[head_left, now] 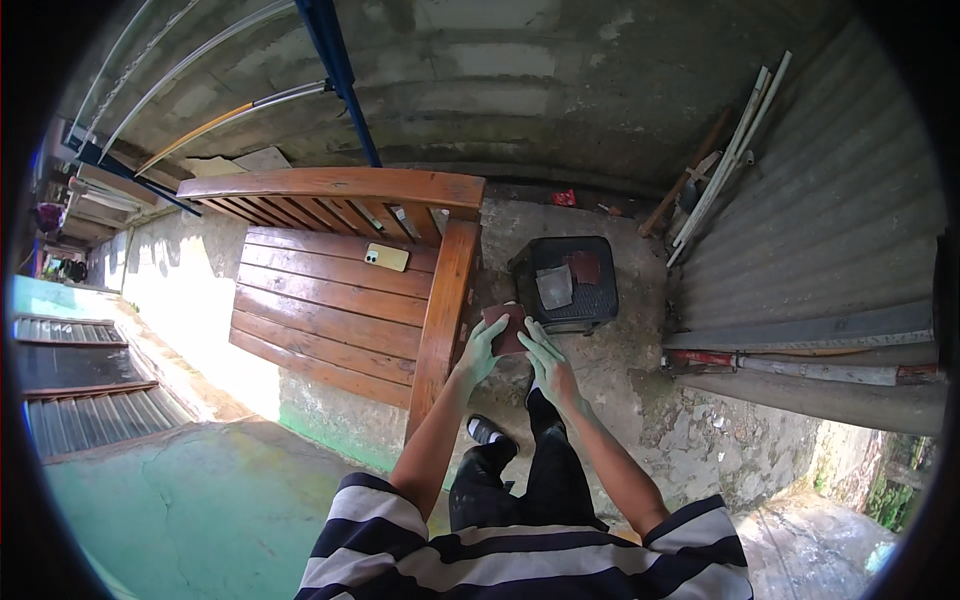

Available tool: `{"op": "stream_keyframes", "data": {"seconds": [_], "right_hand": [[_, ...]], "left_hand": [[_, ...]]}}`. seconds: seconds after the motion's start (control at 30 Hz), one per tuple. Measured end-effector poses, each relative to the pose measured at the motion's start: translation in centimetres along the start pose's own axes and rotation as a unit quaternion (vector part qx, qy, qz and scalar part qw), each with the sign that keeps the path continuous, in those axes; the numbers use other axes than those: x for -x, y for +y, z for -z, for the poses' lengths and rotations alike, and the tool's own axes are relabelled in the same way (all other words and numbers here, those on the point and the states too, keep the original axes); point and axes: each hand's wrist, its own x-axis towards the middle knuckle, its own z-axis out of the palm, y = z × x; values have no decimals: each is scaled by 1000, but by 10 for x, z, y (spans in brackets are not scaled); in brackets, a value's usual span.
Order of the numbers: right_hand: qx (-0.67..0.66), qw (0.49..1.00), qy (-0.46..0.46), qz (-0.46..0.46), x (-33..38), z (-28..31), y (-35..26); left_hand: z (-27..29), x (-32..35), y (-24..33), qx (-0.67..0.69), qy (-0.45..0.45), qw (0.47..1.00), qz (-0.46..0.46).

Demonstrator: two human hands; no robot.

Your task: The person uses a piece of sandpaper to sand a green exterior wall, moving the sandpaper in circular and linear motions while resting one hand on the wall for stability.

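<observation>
Beside bench edge (440, 310), left hand (480, 350), right hand (545, 360), fingers pinching brown sheet (507, 328)

A person in a striped shirt holds a reddish-brown square sheet (506, 328) between gloved hands, left hand (480, 350) and right hand (546, 362) gripping its edges, above a concrete floor (640, 380). Beside them stands a wooden bench (340, 290) with a pale phone (387, 257) lying on its seat. A black crate (568, 285) just beyond the sheet carries two more sheets; corrugated metal (830, 220) lines the right.
</observation>
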Motion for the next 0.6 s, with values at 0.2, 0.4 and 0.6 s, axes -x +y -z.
{"op": "stream_keyframes", "data": {"seconds": [0.2, 0.4, 0.6], "right_hand": [[-370, 921, -61, -105, 26, -67, -122], [-529, 790, -264, -163, 41, -156, -245], [-440, 774, -436, -130, 52, -238, -348]], "left_hand": [[52, 158, 36, 51, 70, 983, -161], [106, 321, 55, 15, 201, 939, -279], [153, 428, 53, 51, 361, 825, -431]]}}
